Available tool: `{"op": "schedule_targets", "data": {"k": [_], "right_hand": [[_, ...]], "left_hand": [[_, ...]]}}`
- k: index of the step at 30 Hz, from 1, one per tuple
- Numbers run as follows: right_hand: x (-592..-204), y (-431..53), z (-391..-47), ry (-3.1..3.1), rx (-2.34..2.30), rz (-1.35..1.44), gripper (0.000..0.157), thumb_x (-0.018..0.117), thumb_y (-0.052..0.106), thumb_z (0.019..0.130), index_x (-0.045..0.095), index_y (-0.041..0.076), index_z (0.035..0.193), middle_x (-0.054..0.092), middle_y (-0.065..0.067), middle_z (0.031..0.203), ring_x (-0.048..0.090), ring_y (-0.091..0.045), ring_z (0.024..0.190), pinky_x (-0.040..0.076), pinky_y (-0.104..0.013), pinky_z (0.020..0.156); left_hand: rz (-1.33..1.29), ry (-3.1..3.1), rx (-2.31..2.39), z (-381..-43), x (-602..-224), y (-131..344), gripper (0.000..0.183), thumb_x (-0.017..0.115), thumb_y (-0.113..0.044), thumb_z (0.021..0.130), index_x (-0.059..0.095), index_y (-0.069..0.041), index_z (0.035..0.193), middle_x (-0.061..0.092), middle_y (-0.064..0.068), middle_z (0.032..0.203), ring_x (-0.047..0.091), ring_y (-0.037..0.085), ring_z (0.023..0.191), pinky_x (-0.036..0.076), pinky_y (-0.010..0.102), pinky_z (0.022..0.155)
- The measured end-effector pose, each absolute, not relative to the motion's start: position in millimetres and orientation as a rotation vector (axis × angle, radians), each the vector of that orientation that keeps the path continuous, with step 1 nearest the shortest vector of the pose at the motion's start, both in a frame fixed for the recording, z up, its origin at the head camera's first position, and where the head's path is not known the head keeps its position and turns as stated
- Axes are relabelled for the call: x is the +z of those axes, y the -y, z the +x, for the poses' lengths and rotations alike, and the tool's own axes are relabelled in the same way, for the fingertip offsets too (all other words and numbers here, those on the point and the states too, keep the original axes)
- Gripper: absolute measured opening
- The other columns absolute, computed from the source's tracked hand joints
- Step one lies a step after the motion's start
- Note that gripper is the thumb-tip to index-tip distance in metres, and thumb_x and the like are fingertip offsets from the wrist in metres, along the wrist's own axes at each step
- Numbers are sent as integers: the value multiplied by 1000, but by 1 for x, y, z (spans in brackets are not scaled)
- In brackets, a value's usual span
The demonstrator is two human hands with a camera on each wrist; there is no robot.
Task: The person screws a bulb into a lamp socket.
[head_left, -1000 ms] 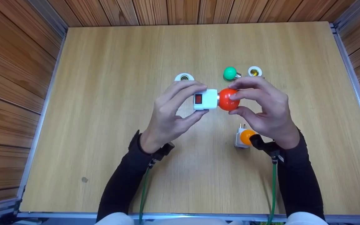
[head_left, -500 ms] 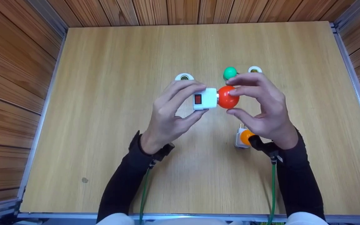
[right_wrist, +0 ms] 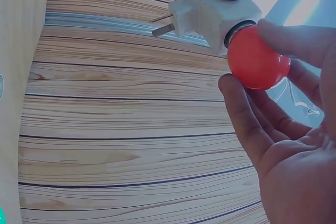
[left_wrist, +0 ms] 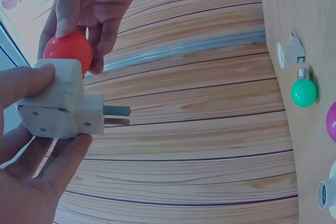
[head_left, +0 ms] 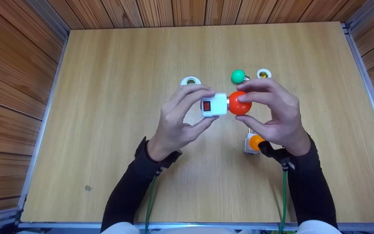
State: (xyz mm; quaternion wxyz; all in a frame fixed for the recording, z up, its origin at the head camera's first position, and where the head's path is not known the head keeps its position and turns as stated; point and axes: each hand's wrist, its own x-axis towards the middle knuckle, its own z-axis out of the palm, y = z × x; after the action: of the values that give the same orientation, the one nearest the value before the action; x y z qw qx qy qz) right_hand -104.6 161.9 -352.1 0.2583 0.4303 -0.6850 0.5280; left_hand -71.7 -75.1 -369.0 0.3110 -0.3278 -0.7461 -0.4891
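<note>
My left hand (head_left: 183, 112) grips a white plug-in lamp socket (head_left: 218, 104) with a red switch, held above the table between thumb and fingers. Two metal prongs stick out of its side in the left wrist view. A red light bulb (head_left: 240, 103) sits at the socket's mouth, with a strip of its metal base showing between them. My right hand (head_left: 276, 112) has its thumb and fingers curved around the bulb. The right wrist view shows the thumb (right_wrist: 270, 32) on the red glass and a fingertip at its lower edge.
Behind the hands lie a green bulb (head_left: 238, 76) and two round white lamp holders, one left (head_left: 191, 80) and one right (head_left: 264, 73). A white plug with an orange bulb (head_left: 256, 142) lies near my right wrist. A magenta bulb (left_wrist: 332, 121) shows in the left wrist view.
The right fingers shift around the red bulb, first lifting forward, then coming back. The bulb and socket have moved very slightly to the right; my left hand keeps its grip.
</note>
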Motion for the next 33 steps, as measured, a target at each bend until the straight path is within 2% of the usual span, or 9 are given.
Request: {"op": "schedule_targets", "data": {"k": [7,12,19,25,33], "right_hand": [[-348,-166,-103,1856,1442,1180,37,83,27,93,73,-8,98,71,-27,112,72,-18,111,58,-20,105],[-348,-168,-104,1851,1409,1241,32,82,24,94,75,-7,97,69,-31,110,73,-26,108,59,-20,105],[-350,-171,-106,1839,1351,1411,20,75,17,99,76,-4,99,70,-28,111,70,-32,106,57,-18,106],[-351,-169,-108,1806,1318,1510,17,72,13,99,76,-4,100,69,-29,109,67,-31,105,55,-18,110],[-354,-169,-110,1816,1283,1566,17,72,12,100,77,-4,103,70,-30,109,67,-34,101,55,-17,108]], "left_hand": [[-883,2033,-1446,-71,-369,82,52,81,-12,90,65,7,135,69,22,130,68,29,116,62,34,104],[-846,2139,-1455,-71,-371,84,50,80,-18,92,67,4,136,72,18,131,67,28,114,63,33,97],[-862,2248,-1434,-71,-370,83,48,83,-25,92,71,-1,132,71,13,130,61,22,120,57,31,96],[-898,2352,-1471,-70,-370,82,39,82,-22,92,74,-3,126,70,11,123,60,21,113,57,25,92],[-893,2469,-1504,-71,-370,82,38,83,-20,91,71,-3,123,69,10,121,61,19,106,59,28,91]]}}
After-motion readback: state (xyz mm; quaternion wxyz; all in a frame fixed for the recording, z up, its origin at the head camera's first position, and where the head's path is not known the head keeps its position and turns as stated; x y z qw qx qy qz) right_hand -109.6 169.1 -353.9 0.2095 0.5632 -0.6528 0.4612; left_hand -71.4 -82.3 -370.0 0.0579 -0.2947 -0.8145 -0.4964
